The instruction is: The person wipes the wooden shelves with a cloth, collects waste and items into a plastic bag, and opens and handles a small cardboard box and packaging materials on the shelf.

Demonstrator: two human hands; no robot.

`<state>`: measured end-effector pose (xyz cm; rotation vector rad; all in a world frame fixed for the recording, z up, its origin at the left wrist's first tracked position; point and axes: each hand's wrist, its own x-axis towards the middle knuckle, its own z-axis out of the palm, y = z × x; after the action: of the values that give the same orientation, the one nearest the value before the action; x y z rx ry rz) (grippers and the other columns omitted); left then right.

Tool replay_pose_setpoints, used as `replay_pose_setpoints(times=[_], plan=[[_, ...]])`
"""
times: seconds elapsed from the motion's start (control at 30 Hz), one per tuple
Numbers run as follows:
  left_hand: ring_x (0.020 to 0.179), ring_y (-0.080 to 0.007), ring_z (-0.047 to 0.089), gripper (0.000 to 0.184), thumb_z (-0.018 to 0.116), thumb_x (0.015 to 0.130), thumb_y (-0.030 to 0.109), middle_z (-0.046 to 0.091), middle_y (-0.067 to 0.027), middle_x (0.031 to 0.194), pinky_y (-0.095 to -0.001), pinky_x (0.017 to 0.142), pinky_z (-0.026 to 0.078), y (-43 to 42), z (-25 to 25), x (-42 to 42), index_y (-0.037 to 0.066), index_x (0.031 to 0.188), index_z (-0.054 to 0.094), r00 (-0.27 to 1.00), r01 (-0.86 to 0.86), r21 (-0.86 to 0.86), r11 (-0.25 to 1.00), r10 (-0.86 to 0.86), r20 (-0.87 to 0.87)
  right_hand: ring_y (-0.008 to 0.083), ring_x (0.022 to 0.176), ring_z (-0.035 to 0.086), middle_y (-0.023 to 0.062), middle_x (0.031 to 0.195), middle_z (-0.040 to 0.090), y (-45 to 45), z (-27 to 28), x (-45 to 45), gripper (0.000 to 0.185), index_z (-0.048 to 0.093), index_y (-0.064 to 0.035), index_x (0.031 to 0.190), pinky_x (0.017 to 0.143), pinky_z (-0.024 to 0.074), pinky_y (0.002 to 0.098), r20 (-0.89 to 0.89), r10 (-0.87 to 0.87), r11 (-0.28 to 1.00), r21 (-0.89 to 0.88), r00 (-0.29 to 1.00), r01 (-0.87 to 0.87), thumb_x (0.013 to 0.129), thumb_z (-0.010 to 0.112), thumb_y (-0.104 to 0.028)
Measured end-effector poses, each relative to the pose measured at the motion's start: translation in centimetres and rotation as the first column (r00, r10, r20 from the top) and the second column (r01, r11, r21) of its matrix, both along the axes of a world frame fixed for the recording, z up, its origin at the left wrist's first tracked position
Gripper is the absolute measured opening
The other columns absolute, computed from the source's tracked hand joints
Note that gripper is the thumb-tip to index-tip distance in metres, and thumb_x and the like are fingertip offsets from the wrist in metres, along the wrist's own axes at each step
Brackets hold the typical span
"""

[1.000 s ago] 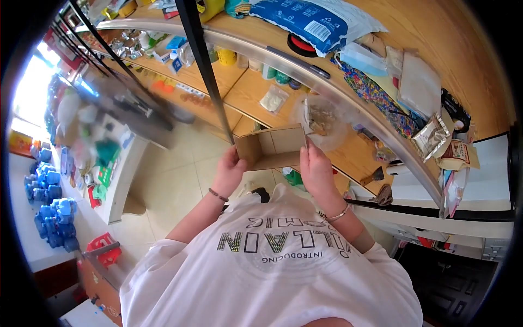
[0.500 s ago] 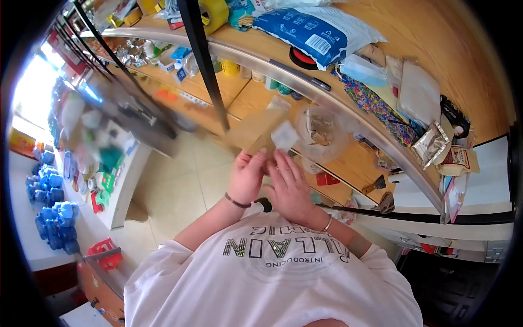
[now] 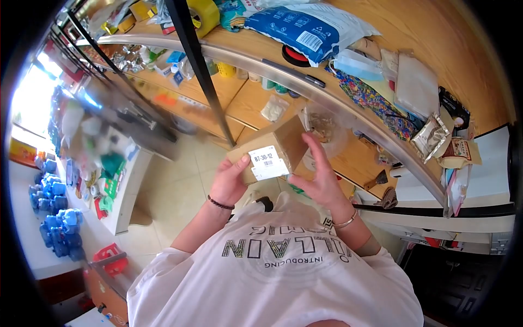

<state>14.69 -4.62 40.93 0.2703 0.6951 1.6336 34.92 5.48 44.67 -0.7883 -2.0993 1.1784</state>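
Note:
A small brown cardboard box is held up in front of my chest, tilted, with a white label marked B7-30-12 facing me. My left hand is closed around its left end, the thumb pressing beside the label and the other fingers partly hidden. At the right end, my right hand spans the box with fingers spread, thumb at its lower corner and index fingertip by its upper edge. A dark bracelet is on my left wrist and a light bangle on my right.
A wooden shelf unit with a metal edge curves across ahead and right, holding a blue and white package, yellow tape and pouches. A black post stands ahead. Blue bottles and a red stool-like item are at left.
The box has turned so its label faces me and has come closer. My hands, close together before, have moved apart to its two ends. The view has shifted slightly.

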Motion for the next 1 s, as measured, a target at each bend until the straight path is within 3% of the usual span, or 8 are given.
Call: replay_pose_setpoints(times=[0.37,0.43,0.67,0.73,0.77,0.83,0.93,1.0], plan=[[0.105,-0.0191,0.056,0.036,0.060,0.085,0.008,0.059,-0.0086,0.114,-0.0343,0.091,0.045,-1.6,-0.1,1.5,0.000,0.119,0.051,0.994,0.079,-0.071,0.994,-0.084,-0.072,0.0308,0.134,0.022,0.0214,0.143,0.024,-0.1,-1.0,0.1,0.100,0.015,-0.0016,0.142,0.109,0.0217,0.0364,0.112,0.109,0.966,-0.246,0.988,-0.079,0.070,0.077,-0.032],[0.104,-0.0191,0.056,0.034,0.060,0.086,0.006,0.059,-0.0085,0.113,-0.0338,0.090,0.045,-1.9,-0.4,1.6,0.001,0.118,0.052,0.994,0.058,-0.081,0.995,-0.065,-0.092,0.0316,0.134,0.022,0.0200,0.144,0.022,0.1,-2.5,0.3,0.102,0.013,-0.0037,0.143,0.108,0.0244,0.0379,-0.112,0.082,0.866,-0.484,0.990,-0.126,0.069,0.077,-0.033],[0.106,-0.0203,0.055,0.047,0.063,0.085,0.012,0.056,-0.0104,0.119,-0.0327,0.091,0.045,-3.1,-0.5,0.6,0.000,0.127,0.044,0.964,0.205,-0.149,0.967,-0.226,-0.137,0.0286,0.130,0.029,0.0185,0.138,0.031,-0.8,-3.2,1.3,0.103,0.014,-0.0056,0.143,0.102,0.0330,0.0386,-0.088,0.007,0.800,-0.597,0.996,-0.059,0.066,0.078,-0.031],[0.114,-0.0233,0.050,0.072,0.070,0.080,0.026,0.047,-0.0148,0.130,-0.0338,0.096,0.041,-3.4,-0.3,-2.0,-0.001,0.135,0.031,0.884,0.155,-0.471,0.868,-0.335,-0.325,0.0276,0.129,0.031,0.0182,0.137,0.034,-0.6,-3.2,1.6,0.102,0.018,-0.0059,0.143,0.102,0.0328,0.0370,-0.028,-0.066,0.772,-0.635,0.997,0.033,0.065,0.078,-0.033],[0.114,-0.0233,0.050,0.072,0.070,0.080,0.026,0.047,-0.0148,0.130,-0.0338,0.096,0.041,-3.2,-0.1,-3.1,-0.001,0.135,0.031,0.881,0.158,-0.477,0.864,-0.342,-0.327,0.0276,0.129,0.031,0.0182,0.137,0.034,-0.6,-2.9,1.7,0.102,0.018,-0.0059,0.143,0.102,0.0328,0.0370,-0.032,-0.072,0.768,-0.640,0.997,0.035,0.065,0.078,-0.033],[0.128,-0.0239,0.035,0.097,0.076,0.072,0.039,0.032,-0.0152,0.141,-0.0391,0.103,0.031,-2.4,0.4,-4.9,0.002,0.141,0.020,0.499,0.133,-0.267,0.954,-0.298,-0.814,0.0281,0.129,0.031,0.0182,0.136,0.034,-0.8,-1.9,1.8,0.101,0.021,-0.0047,0.141,0.102,0.0310,0.0361,-0.002,0.020,0.819,-0.574,1.000,-0.017,0.064,0.078,-0.035],[0.128,-0.0263,0.034,0.096,0.075,0.072,0.033,0.035,-0.0187,0.136,-0.0355,0.105,0.029,0.9,4.0,-4.0,-0.002,0.140,0.018,0.168,0.445,-0.218,0.869,-0.320,-0.932,0.0288,0.127,0.034,0.0174,0.137,0.034,-1.4,-2.1,1.1,0.100,0.020,-0.0059,0.142,0.102,0.0305,0.0385,0.028,0.137,0.888,-0.446,0.990,-0.111,0.065,0.076,-0.036],[0.128,-0.0253,0.034,0.095,0.075,0.073,0.033,0.036,-0.0182,0.136,-0.0344,0.105,0.029,2.7,4.1,-2.9,-0.002,0.141,0.018,0.207,0.538,-0.257,0.803,-0.422,-0.883,0.0284,0.128,0.033,0.0172,0.137,0.034,-1.9,-0.8,0.5,0.100,0.021,-0.0058,0.142,0.103,0.0291,0.0385,0.015,0.154,0.883,-0.451,0.988,-0.131,0.064,0.076,-0.037]])
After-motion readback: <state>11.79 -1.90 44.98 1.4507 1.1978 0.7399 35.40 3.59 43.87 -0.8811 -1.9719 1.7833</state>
